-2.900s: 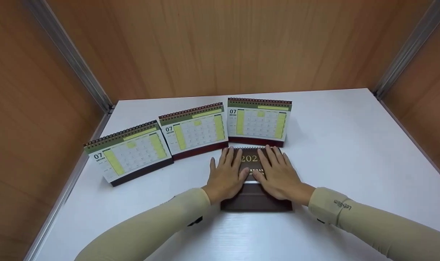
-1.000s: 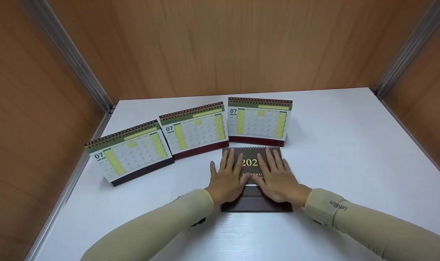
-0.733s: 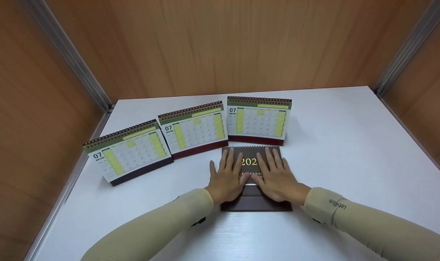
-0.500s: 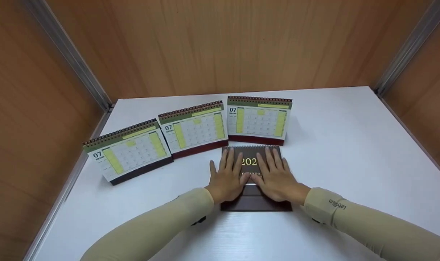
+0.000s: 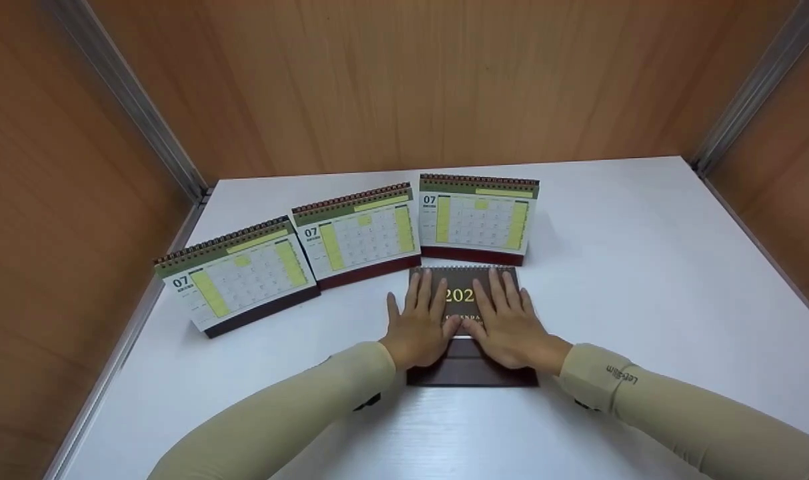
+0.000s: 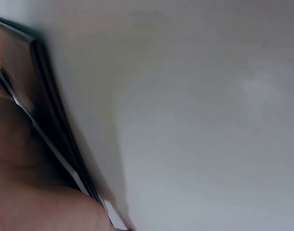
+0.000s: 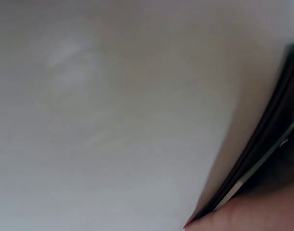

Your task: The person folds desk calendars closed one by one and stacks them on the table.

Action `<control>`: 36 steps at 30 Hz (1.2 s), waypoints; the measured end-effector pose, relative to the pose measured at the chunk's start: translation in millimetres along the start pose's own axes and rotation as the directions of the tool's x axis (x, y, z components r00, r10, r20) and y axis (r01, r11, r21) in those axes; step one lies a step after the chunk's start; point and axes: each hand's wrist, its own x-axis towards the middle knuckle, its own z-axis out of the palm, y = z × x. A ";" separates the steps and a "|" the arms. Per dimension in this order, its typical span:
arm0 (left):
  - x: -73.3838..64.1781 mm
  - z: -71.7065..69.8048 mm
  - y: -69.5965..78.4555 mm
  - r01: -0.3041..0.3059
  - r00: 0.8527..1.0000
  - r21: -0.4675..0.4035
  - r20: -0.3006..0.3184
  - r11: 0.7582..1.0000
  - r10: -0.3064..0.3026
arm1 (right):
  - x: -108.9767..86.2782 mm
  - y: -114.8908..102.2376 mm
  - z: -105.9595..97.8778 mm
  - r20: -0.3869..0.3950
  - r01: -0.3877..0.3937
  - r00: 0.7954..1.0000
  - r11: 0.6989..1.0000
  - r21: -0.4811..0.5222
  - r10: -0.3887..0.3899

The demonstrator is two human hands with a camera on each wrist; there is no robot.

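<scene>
A dark brown desk calendar point(image 5: 471, 370) lies flat on the white table in the head view, its spiral binding at the far edge and gold lettering partly covered. My left hand point(image 5: 417, 330) rests on its left half with fingers straight and spread. On the right half rests my right hand point(image 5: 511, 330), fingers likewise extended, the two thumbs almost meeting in the middle. In the left wrist view the calendar's edge point(image 6: 55, 106) runs beside the left hand point(image 6: 36, 192). The right wrist view shows its opposite edge point(image 7: 262, 134) beside the right hand point(image 7: 262, 209).
Behind and to the left, three desk calendars stand upright on 07 pages: the left one point(image 5: 244, 280), the middle one point(image 5: 361, 237) and the right one point(image 5: 477, 223). Wooden panels point(image 5: 404, 80) enclose the white table point(image 5: 644, 280) at the back and sides.
Both hands have shifted slightly toward me on the calendar since the earliest frame, showing more of its top edge. Over the last second they have stayed still, as have the standing calendars.
</scene>
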 end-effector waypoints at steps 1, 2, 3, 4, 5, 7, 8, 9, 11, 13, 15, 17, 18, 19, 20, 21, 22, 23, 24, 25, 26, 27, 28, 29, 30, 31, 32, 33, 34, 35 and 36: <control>0.3 0.1 -0.1 0.001 1.000 0.003 0.004 1.000 -0.001 | 0.2 0.0 0.3 0.000 0.001 1.000 1.000 0.001 -0.001; 0.7 0.3 -0.2 0.004 1.000 0.008 0.007 1.000 -0.004 | 0.5 0.1 0.5 0.000 0.000 1.000 1.000 0.000 0.000; 1.0 0.2 -0.2 0.006 1.000 0.014 0.010 1.000 -0.006 | 0.8 0.1 0.7 0.001 0.000 1.000 1.000 -0.001 0.000; 1.2 0.1 -0.2 0.009 1.000 0.020 0.012 1.000 -0.009 | 1.2 0.1 0.8 0.002 -0.001 1.000 1.000 -0.003 0.001; 1.4 -0.1 -0.2 0.010 1.000 0.025 0.012 1.000 -0.011 | 1.5 0.1 0.8 0.002 -0.001 1.000 1.000 -0.004 0.001; 1.4 -0.8 0.4 0.012 1.000 0.034 0.012 0.999 -0.013 | 2.2 0.1 0.6 0.005 -0.004 1.000 1.000 -0.012 0.004; 1.2 -1.3 0.7 0.012 1.000 0.037 0.010 0.999 -0.012 | 2.4 0.2 0.4 0.008 -0.007 1.000 1.000 -0.018 0.007; 1.1 -1.8 1.1 0.012 1.000 0.039 0.008 0.999 -0.012 | 2.7 0.3 0.2 0.009 -0.008 1.000 1.000 -0.019 0.008; 0.4 -2.6 1.6 0.008 1.000 0.038 -0.001 0.999 -0.008 | 3.1 0.7 0.0 0.010 -0.009 1.000 1.000 -0.020 0.009; -0.1 -3.5 2.0 0.006 1.000 0.030 -0.002 1.000 -0.006 | 3.3 1.3 -0.1 0.011 -0.009 1.000 1.000 -0.022 0.010; -0.6 -4.2 2.0 0.006 1.000 0.021 -0.002 1.000 -0.006 | 3.3 1.4 -0.2 0.007 -0.006 1.000 1.000 -0.022 0.006; -0.7 -4.9 1.9 0.008 1.000 0.017 0.001 1.000 -0.008 | 3.2 1.0 -0.5 0.004 -0.004 1.000 1.000 -0.029 0.004; -0.7 -5.2 2.0 0.009 1.000 0.018 0.001 1.000 -0.009 | 3.0 0.6 -0.9 0.001 -0.003 1.000 1.000 -0.031 0.003; -0.6 -5.5 2.1 0.010 1.000 0.019 0.001 1.000 -0.010 | 2.7 0.1 -1.5 -0.003 0.000 1.000 0.999 -0.033 0.000; -0.4 -5.8 2.2 0.011 1.000 0.021 0.001 1.000 -0.011 | 2.4 -0.6 -2.1 -0.003 0.001 1.000 0.999 -0.036 -0.001; -0.2 -6.1 2.4 0.012 1.000 0.024 0.002 1.000 -0.012 | 2.2 -1.3 -2.9 0.000 0.000 1.000 0.999 -0.039 0.000; 0.1 -6.6 2.7 0.013 1.000 0.027 0.006 1.000 -0.013 | 1.9 -2.1 -3.8 0.006 -0.003 1.000 0.999 -0.042 0.003; 0.4 -7.2 3.1 0.014 1.000 0.029 0.012 0.999 -0.014 | 1.7 -2.9 -4.8 0.011 -0.004 1.000 0.999 -0.041 0.004; 0.6 -8.1 3.5 0.015 1.000 0.031 0.021 0.999 -0.015 | 1.0 -3.9 -6.2 0.013 -0.003 1.000 0.999 -0.032 0.003; 0.7 -9.3 4.1 0.016 0.999 0.032 0.032 0.999 -0.017 | 0.5 -5.0 -7.6 0.018 -0.004 1.000 1.000 -0.026 0.005; 0.8 -10.6 4.6 0.016 0.999 0.035 0.045 0.999 -0.018 | 0.1 -6.1 -8.9 0.022 -0.005 1.000 1.000 -0.018 0.005; 0.6 -12.4 5.2 0.017 0.998 0.039 0.058 0.999 -0.019 | -0.2 -6.8 -9.8 0.028 -0.008 1.000 1.000 -0.017 0.009; 0.3 -14.1 5.7 0.015 0.997 0.039 0.069 0.999 -0.018 | -0.6 -7.3 -10.6 0.031 -0.009 0.999 1.000 -0.015 0.009; 0.1 -16.1 6.1 0.015 0.996 0.040 0.083 0.999 -0.018 | -0.9 -7.5 -11.2 0.032 -0.008 0.999 1.000 -0.011 0.009; -0.3 -18.4 6.5 0.012 0.996 0.042 0.092 0.999 -0.015 | -1.2 -7.5 -11.9 0.034 -0.007 0.999 1.000 -0.009 0.007; -0.6 -20.7 6.8 0.010 0.995 0.043 0.101 0.999 -0.014 | -1.2 -7.0 -12.0 0.037 -0.007 0.999 1.000 -0.014 0.007; -1.3 -23.2 7.1 0.010 0.995 0.042 0.103 0.999 -0.014 | -1.2 -6.3 -12.5 0.044 -0.007 0.999 1.000 -0.020 0.008; -1.6 -25.9 7.1 0.011 0.994 0.042 0.109 0.999 -0.016 | -1.4 -5.6 -13.7 0.051 -0.004 0.999 1.000 -0.019 0.005; -1.7 -28.3 6.9 0.012 0.993 0.039 0.115 0.999 -0.016 | -1.6 -5.1 -15.4 0.059 -0.001 0.998 1.000 -0.020 0.002; -1.5 -30.9 6.7 0.012 0.992 0.040 0.124 0.999 -0.017 | -2.1 -4.8 -17.7 0.069 0.004 0.998 1.000 -0.018 -0.002; -1.9 -33.4 6.5 0.011 0.992 0.037 0.123 0.999 -0.016 | -2.6 -4.3 -20.9 0.077 0.011 0.997 1.000 -0.009 -0.010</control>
